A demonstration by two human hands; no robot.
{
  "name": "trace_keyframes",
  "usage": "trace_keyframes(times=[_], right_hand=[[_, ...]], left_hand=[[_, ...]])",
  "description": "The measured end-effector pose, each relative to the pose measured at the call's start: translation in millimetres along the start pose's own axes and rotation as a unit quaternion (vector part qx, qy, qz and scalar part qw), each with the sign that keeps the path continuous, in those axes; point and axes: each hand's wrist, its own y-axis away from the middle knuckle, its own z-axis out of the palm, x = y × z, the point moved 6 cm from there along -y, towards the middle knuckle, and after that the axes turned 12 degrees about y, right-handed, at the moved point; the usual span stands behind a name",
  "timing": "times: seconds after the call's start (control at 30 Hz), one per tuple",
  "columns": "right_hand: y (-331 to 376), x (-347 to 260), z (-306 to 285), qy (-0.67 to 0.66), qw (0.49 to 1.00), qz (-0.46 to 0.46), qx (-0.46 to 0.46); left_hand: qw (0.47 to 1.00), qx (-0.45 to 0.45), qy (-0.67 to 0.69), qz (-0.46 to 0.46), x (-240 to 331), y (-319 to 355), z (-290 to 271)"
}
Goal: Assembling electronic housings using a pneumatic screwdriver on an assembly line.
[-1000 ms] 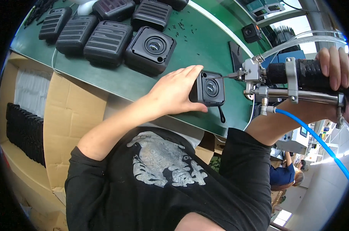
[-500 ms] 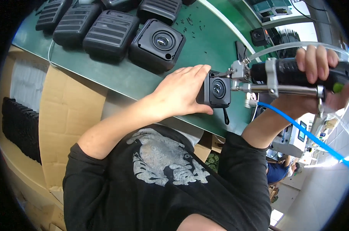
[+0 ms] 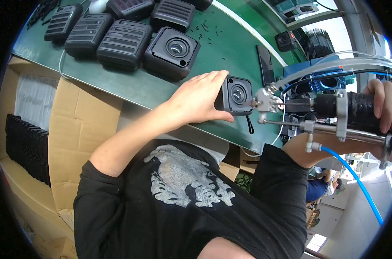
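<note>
My left hand [image 3: 200, 97] is wrapped round a small black box speaker [image 3: 238, 93] with a round cone on its front and a wrist strap hanging from it. In my right hand [image 3: 380, 105] is a black powered screwdriver [image 3: 323, 105], held level, with a metal screw-feed head [image 3: 267, 103] at its front. The nozzle points left at the lower right part of the speaker's front; whether it touches cannot be made out. A blue hose [image 3: 349, 166] and clear tubing [image 3: 330, 71] run from the tool.
Larger black speaker housings [image 3: 172, 49] stand at the back left of the green bench [image 3: 222, 67]. Several small dark screws [image 3: 204, 30] lie scattered behind. A dark phone-like slab [image 3: 265, 64] lies farther right. An open cardboard box [image 3: 83, 142] holding black parts is at left. Another person [image 3: 319, 187] is at far right.
The screwdriver head has shifted from the upper part of the speaker's front to its lower right part. My right hand has moved right and down. My left hand keeps its hold on the speaker.
</note>
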Motion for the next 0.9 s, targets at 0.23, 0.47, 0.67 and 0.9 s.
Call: trace_keyframes(times=[0.23,0.47,0.67,0.9], right_hand=[[13.0,17.9,1.8,-0.044,0.994,0.094,0.017],[27.1,35.4,0.3,-0.021,0.996,0.024,0.087],[37.4,54.3,8.3,0.009,0.982,0.084,0.169],[34.5,49.0,-16.2,-0.015,0.984,0.031,0.175]], left_hand=[[1.0,-0.013,-0.005,-0.011,-1.2,0.0,0.4],[0.999,0.03,-0.033,0.027,-1.5,3.8,-3.1],[1.0,-0.005,-0.019,-0.005,1.3,-0.3,-1.7],[0.997,-0.034,-0.051,0.038,6.5,-10.4,-0.4]])
